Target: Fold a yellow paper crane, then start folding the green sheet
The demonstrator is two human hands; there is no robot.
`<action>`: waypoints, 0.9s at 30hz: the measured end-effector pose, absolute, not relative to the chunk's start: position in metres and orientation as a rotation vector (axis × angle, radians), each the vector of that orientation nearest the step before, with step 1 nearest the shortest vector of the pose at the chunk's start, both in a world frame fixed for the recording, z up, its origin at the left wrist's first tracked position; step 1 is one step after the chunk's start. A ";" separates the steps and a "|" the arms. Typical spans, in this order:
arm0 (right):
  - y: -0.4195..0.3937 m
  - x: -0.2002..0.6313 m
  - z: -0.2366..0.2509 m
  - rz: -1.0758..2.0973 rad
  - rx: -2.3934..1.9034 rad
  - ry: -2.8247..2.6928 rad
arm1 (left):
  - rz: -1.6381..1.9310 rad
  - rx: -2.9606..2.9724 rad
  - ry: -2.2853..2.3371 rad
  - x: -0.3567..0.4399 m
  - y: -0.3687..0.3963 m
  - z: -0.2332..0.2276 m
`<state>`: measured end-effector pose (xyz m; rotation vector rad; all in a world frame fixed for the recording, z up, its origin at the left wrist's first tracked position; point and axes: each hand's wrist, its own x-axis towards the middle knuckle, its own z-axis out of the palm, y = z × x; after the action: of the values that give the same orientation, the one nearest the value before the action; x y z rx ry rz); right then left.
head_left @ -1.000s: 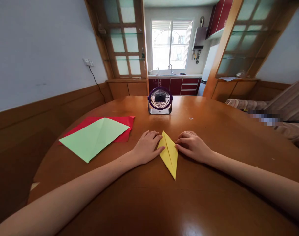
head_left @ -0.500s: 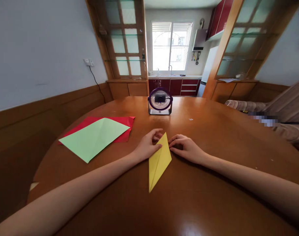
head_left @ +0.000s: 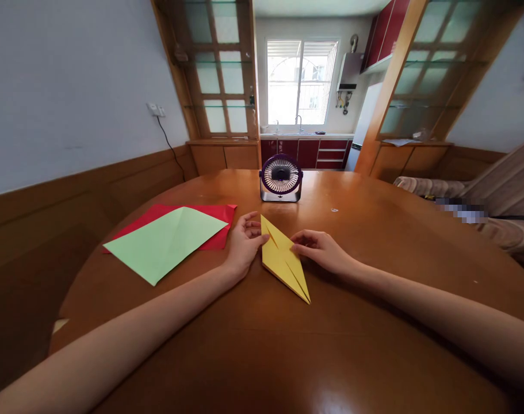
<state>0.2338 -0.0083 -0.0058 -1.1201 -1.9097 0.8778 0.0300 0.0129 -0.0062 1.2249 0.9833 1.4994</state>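
Observation:
Between my hands is a folded sheet of yellow paper (head_left: pixel 282 257), a long diamond with creased flaps along its length. One tip points away and the other comes down toward me at the right. My left hand (head_left: pixel 244 244) pinches its upper left edge, thumb on top and the other fingers behind. On the opposite side, my right hand (head_left: pixel 324 250) grips the right edge between thumb and fingers. The paper is held at or just above the wooden table (head_left: pixel 227 356); the exact gap cannot be seen.
Left of my hands a light green sheet (head_left: pixel 167 244) lies over red paper (head_left: pixel 221 238). A small purple fan (head_left: pixel 280 175) stands beyond the yellow paper. A striped sofa (head_left: pixel 503 195) is at the right, and a tiny white scrap (head_left: pixel 334 210) lies on the table.
The yellow paper has turned, its near tip swinging from left to right and its far tip to the left. My left hand shifted left; my right hand now grips the paper's edge.

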 end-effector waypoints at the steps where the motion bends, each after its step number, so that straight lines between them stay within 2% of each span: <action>1: -0.004 0.232 -0.007 0.922 -1.101 -1.881 | 1.528 1.217 1.002 0.030 0.012 -0.006; 7: 0.025 0.222 -0.013 1.220 -0.960 -1.638 | 1.570 1.342 1.163 0.025 0.012 -0.010; 11: 0.042 0.219 -0.012 1.273 -0.959 -1.671 | 1.570 1.918 1.346 0.012 0.018 -0.011; 15: 0.052 0.217 -0.011 1.230 -0.969 -1.776 | 1.110 2.692 1.153 0.003 0.015 -0.004; 19: 0.049 0.217 -0.009 1.060 -0.998 -1.886 | 0.760 3.064 1.154 0.003 0.004 0.002; 23: 0.033 0.218 -0.003 0.803 -1.033 -1.985 | 0.448 3.131 1.058 0.003 0.001 -0.001; 25: 0.021 0.218 -0.002 0.409 -0.987 -2.207 | 0.339 3.064 0.998 0.002 0.003 -0.006; 27: 0.009 0.218 -0.003 0.181 -0.949 -2.344 | 0.304 2.961 0.995 0.001 0.005 -0.011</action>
<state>0.2178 0.0088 -0.0030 -0.9488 -2.3441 0.1812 0.0007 0.0050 -0.0113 2.9608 0.9951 0.3036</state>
